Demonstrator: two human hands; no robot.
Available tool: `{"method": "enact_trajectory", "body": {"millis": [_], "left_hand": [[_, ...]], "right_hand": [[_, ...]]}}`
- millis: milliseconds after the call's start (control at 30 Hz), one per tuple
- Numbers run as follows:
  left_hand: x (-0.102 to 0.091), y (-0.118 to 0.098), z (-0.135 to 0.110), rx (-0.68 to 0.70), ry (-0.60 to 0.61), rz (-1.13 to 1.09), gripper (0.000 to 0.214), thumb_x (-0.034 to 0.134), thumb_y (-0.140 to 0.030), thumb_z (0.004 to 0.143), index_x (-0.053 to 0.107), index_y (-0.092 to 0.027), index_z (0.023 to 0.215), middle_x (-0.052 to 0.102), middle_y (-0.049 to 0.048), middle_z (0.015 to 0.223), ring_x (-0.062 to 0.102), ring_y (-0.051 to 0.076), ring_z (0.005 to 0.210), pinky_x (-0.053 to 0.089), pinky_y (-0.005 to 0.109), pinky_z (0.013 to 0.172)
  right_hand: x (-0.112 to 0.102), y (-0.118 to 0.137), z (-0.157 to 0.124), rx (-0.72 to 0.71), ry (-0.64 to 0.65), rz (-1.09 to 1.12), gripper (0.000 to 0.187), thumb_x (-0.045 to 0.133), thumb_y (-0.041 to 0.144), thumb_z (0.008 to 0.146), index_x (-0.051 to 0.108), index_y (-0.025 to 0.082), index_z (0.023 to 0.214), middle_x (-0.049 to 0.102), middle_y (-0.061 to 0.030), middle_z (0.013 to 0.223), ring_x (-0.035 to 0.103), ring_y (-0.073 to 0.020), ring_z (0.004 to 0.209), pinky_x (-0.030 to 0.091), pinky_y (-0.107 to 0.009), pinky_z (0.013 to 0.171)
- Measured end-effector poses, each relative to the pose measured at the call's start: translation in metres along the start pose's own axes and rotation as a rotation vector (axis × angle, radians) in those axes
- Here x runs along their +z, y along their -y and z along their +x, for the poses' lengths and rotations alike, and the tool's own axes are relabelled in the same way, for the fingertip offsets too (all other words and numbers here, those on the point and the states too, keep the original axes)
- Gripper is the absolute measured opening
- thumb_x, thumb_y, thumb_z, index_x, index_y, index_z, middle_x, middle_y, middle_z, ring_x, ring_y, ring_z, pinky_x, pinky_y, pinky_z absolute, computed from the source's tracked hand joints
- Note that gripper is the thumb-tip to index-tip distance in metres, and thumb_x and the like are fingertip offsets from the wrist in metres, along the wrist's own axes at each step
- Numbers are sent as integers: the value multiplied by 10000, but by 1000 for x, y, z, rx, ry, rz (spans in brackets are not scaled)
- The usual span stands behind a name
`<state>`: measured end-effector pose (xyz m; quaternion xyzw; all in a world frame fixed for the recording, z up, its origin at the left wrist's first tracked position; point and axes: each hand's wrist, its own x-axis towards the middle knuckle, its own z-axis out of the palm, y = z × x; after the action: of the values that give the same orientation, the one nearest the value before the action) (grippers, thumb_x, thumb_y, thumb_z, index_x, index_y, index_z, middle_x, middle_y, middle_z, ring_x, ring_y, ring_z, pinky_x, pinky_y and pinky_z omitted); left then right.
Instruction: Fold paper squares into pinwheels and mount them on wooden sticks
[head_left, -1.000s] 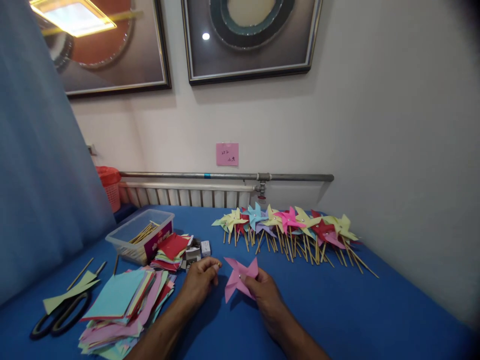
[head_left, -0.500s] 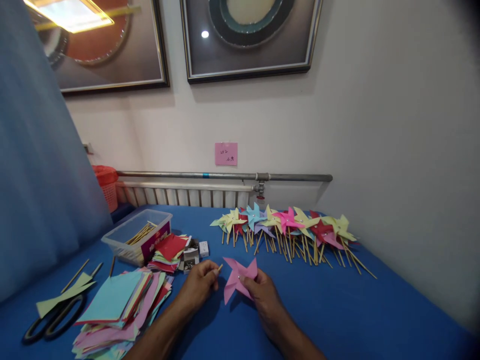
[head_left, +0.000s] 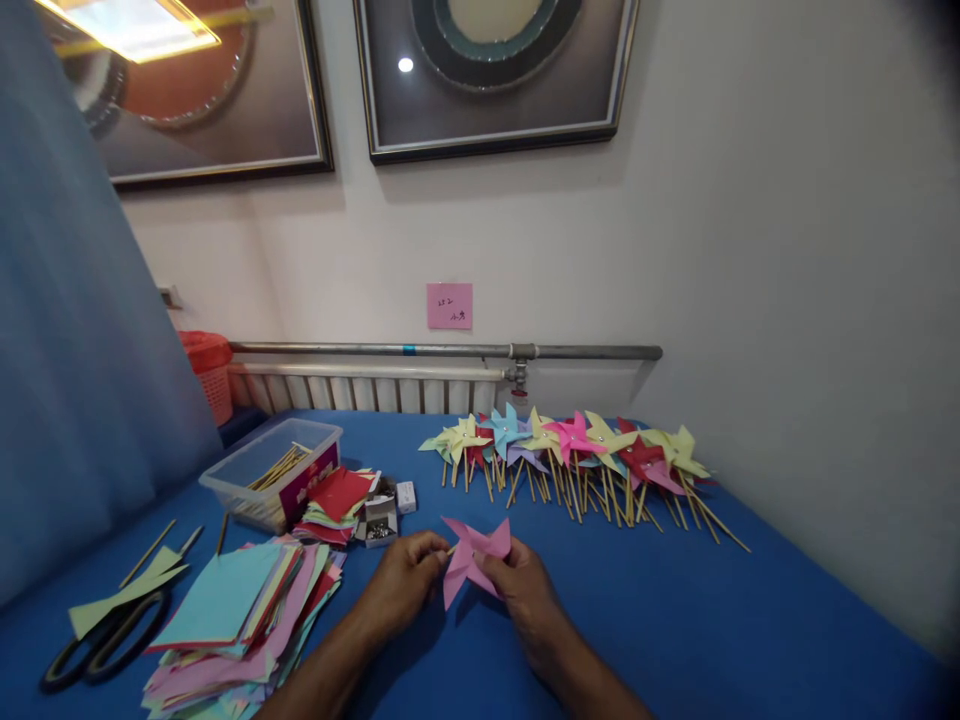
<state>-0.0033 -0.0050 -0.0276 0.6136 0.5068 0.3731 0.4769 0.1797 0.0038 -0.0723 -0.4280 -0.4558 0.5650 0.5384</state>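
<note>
A pink paper pinwheel (head_left: pixel 466 560) is held above the blue table, gripped at its right side by my right hand (head_left: pixel 523 590). The thumb of that hand presses near the middle of the pinwheel. My left hand (head_left: pixel 409 580) is closed on a thin wooden stick (head_left: pixel 451 550), whose tip shows beside the left blades; most of the stick is hidden by the fingers. Left of my hands lies a stack of coloured paper squares (head_left: pixel 225 600). Beyond my left hand stands a small open box of metal pins (head_left: pixel 380 524).
Finished pinwheels (head_left: pixel 574 440) lie in a row at the back right. A clear plastic box (head_left: pixel 225 480) holds wooden sticks. Black-handled scissors (head_left: pixel 124 640) lie at the left under paper scraps, and a smaller paper pile (head_left: pixel 337 500) is beside the box. A blue tablecloth (head_left: pixel 675 620) covers the table.
My left hand has moved right, bringing the stick up to the pinwheel's left blades. The pinwheel stays in my right hand, shifted slightly left. The whole view has shifted a little.
</note>
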Motion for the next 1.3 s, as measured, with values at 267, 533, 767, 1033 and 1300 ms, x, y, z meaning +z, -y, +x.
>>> {"method": "enact_trajectory", "body": {"millis": [267,533,767,1033,1300], "left_hand": [[3,-4,-2,-29,33,-77,197,626,-374,743,692,-189,737,541,-43,564,368,97,461,241,249,501],[5,1,0,-7,-19,-101,207,658,-400,722,630,-205,656,484,-54,501,329,102,467,224,251,510],[4,-3,-1,-5,-26,-75,178,625,-370,711,627,-205,645,476,-58,493,319,101,465,227,255,504],[4,-4,-2,-16,-24,-72,145,611,-339,697,631,-201,655,470,-63,492,320,98,462,216,251,504],[3,2,2,-32,-8,-41,142,578,-327,706,623,-198,668,473,-66,502,320,94,475,213,250,502]], "right_hand": [[0,-1,3,23,9,24,375,866,416,687,767,146,929,723,-2,737,585,-151,637,445,-258,618],[1,-2,1,11,-6,42,407,863,450,704,767,155,967,754,-28,782,641,-189,685,500,-290,668],[0,-5,3,-22,-12,42,382,868,445,691,746,159,914,723,-9,754,608,-167,669,464,-270,649],[0,-4,2,-4,2,-2,383,845,434,709,762,146,948,736,-20,766,610,-173,671,465,-279,655],[0,-8,5,9,-3,23,359,855,421,692,757,155,912,748,-29,783,619,-173,684,465,-268,642]]}}
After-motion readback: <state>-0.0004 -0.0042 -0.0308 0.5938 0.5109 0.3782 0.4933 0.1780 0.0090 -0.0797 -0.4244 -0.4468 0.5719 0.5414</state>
